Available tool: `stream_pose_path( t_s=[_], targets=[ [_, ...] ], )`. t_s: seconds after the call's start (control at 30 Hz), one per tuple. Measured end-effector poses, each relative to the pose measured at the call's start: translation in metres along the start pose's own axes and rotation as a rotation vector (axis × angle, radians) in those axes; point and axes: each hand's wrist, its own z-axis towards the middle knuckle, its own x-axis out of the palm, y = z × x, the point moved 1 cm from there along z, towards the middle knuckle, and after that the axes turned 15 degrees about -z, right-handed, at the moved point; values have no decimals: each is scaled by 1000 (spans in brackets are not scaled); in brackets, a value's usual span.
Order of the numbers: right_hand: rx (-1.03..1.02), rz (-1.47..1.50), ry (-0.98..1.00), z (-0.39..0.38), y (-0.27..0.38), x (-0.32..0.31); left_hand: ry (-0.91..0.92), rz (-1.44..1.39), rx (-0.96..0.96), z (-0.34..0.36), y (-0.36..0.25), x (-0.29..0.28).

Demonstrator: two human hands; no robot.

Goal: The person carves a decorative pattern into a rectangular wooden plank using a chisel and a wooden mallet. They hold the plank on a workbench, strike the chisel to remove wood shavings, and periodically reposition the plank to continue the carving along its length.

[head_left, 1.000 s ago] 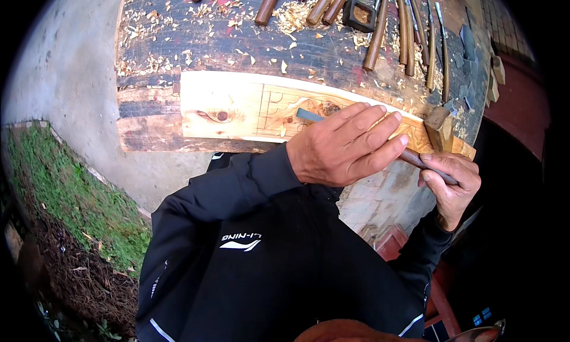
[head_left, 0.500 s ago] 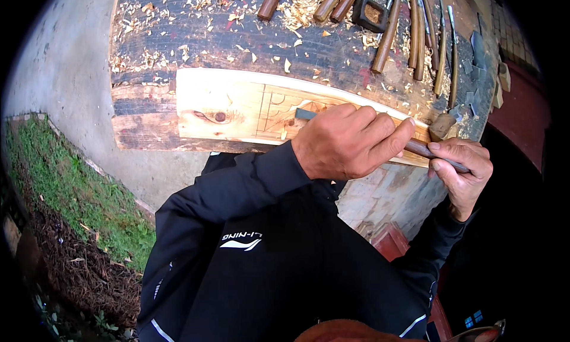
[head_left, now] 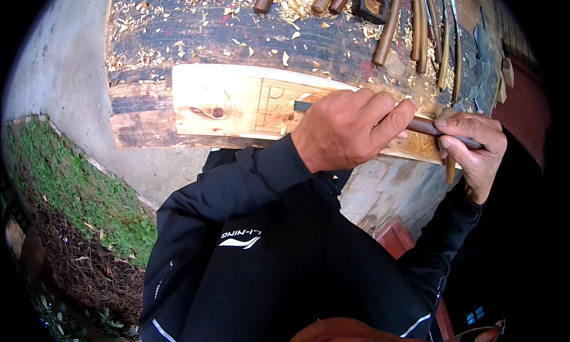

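A pale carved board (head_left: 231, 119) lies along the near edge of the bench, with pencil lines and a knot showing at its left part. My left hand (head_left: 353, 128) is closed around a chisel, its flat dark blade (head_left: 301, 106) resting low over the carved area. At the far right end of the chisel's brown handle (head_left: 423, 126), my right hand (head_left: 475, 141) grips with thumb and fingers. Behind and below that hand shows a wooden tool, perhaps a mallet, with a stick-like end (head_left: 450, 170); whether my fingers touch it I cannot tell. My left hand covers the board's middle.
Across the dark worn bench (head_left: 208, 45) lie scattered wood shavings (head_left: 295, 5). Several wooden-handled carving tools (head_left: 387, 36) are at the back right, next to a small dark square box (head_left: 370, 7). Grass (head_left: 77, 182) and concrete lie to the left.
My right hand has shifted slightly right and turned on the chisel handle. The wooden stick-like end now shows below it. The chisel blade appears darker and tilted, near the same spot.
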Motion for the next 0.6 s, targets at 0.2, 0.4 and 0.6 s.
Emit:
stream_pose_path(
  t_s=[0.2,0.4,0.6],
  targets=[
    [3,67,26,5,-6,-1,-10,-4,-13,0,1,0],
    [-19,108,46,7,-16,2,-9,14,-19,1,1,0],
    [-27,129,66,12,-23,4,-14,19,-37,0,1,-1]
  ],
)
